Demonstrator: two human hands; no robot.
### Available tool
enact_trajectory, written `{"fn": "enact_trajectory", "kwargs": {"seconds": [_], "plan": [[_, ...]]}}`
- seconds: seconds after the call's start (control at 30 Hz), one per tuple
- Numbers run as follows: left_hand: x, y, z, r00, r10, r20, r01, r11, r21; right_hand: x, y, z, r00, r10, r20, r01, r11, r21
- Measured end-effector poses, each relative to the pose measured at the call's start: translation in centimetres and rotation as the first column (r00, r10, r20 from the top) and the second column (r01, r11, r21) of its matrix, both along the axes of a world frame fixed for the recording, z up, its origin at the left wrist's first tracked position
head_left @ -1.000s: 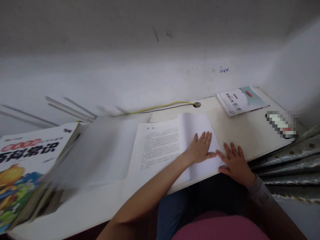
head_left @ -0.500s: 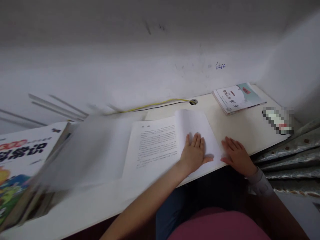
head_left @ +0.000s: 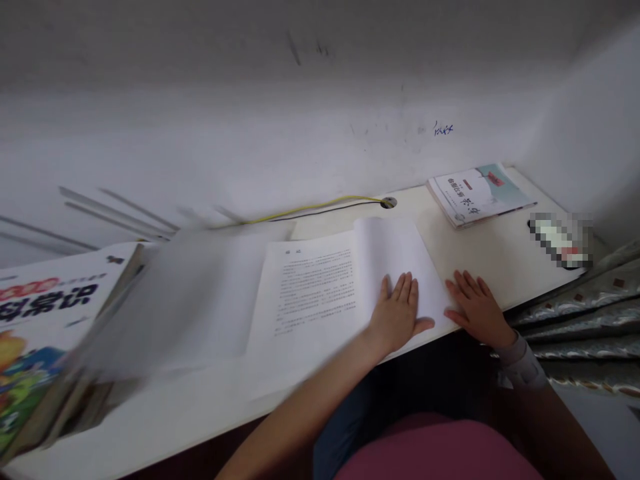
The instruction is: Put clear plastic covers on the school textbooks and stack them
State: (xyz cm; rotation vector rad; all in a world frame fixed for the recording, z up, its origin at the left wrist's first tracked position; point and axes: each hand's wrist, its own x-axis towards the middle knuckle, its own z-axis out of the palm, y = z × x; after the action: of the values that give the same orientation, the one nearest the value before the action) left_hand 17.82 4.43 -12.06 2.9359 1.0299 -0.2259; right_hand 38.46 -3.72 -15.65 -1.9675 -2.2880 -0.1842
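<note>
An open book (head_left: 315, 287) lies on the white desk (head_left: 210, 407), with printed text on its left page and a blank right page (head_left: 390, 247). My left hand (head_left: 397, 313) rests flat on the blank page, fingers pointing away from me and thumb out to the right. Just right of the page's edge, my right hand (head_left: 477, 308) lies palm down near the desk's front edge, its fingers stretched out. Whether its thumb touches the page, I cannot tell. Neither hand grips anything.
At the far left stands a stack of books with a colourful cover (head_left: 45, 313). Blurred pale sheets (head_left: 195, 300) lie beside it. A yellow cable (head_left: 310, 205) runs into a desk hole. Back right are a booklet (head_left: 480, 193) and a pixelated phone-like object (head_left: 557, 241). A patterned curtain (head_left: 590, 313) hangs right.
My left hand has slid slightly to the right and towards me across the blank page. My right hand stays in nearly the same place.
</note>
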Motion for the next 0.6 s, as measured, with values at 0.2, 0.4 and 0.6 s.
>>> {"fn": "enact_trajectory", "kwargs": {"seconds": [0.2,0.4,0.6], "plan": [[0.7,0.2,0.3,1.000,-0.018,0.005,0.018,0.999,-0.029,0.0,0.0,0.0,1.000,0.008,-0.001,-0.008,1.000,0.003],[0.8,0.4,0.2,1.000,-0.005,0.006,0.005,0.999,-0.034,0.0,0.0,0.0,1.000,0.005,0.004,-0.006,1.000,0.007],[1.1,0.3,0.5,0.998,0.062,-0.018,-0.063,0.995,-0.080,0.2,0.0,-0.4,1.000,0.009,-0.019,-0.008,1.000,0.011]]}}
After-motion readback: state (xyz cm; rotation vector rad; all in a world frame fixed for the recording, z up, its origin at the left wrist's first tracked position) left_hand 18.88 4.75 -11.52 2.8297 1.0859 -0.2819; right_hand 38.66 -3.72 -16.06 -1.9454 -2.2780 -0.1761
